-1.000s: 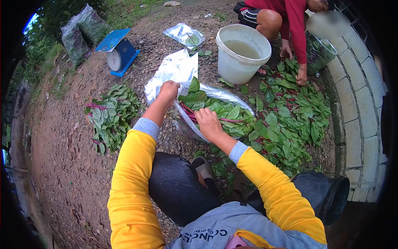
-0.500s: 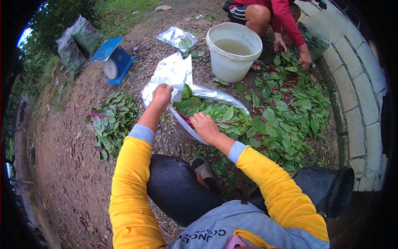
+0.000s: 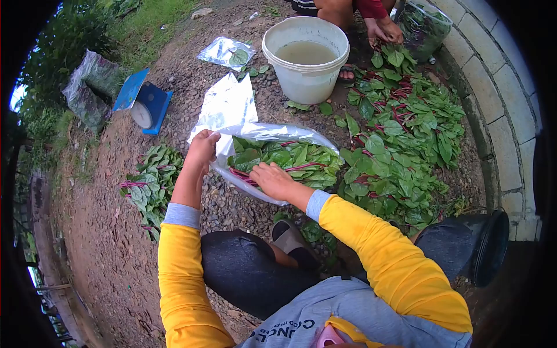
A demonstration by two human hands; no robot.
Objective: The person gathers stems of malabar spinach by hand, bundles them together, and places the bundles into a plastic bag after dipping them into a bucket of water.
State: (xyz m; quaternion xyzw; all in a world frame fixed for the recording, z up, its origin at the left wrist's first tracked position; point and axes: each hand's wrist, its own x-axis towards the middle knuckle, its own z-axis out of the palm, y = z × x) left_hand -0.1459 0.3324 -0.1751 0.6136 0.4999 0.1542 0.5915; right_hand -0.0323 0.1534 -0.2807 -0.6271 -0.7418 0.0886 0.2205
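A clear plastic bag (image 3: pixel 235 177) lies on its side in front of me, its rim spread around a bunch of red-stemmed leafy greens (image 3: pixel 296 155). My left hand (image 3: pixel 203 149) is closed on the bag's rim at its left end. Fingers curled, my right hand (image 3: pixel 272 178) rests on the red stems inside the bag; its fingertips are partly hidden among them. Silvery plastic sheeting (image 3: pixel 229 104) lies just beyond the bag. A big spread of the same greens (image 3: pixel 400 139) covers the ground to the right, and a smaller pile (image 3: pixel 154 185) lies at the left.
A white bucket of cloudy water (image 3: pixel 304 75) stands beyond the bag. To the left are a blue scale (image 3: pixel 152 107) and filled bags (image 3: pixel 93 87). Another person's hands (image 3: pixel 384 30) work among greens at the back. A dark bucket (image 3: pixel 481 246) sits by my right knee; a block edging (image 3: pixel 493 98) curves along the right.
My left hand has drawn the bag's rim toward me, and my right hand has shifted slightly with the greens. The other person's hands have come together. My view has tilted and shifted.
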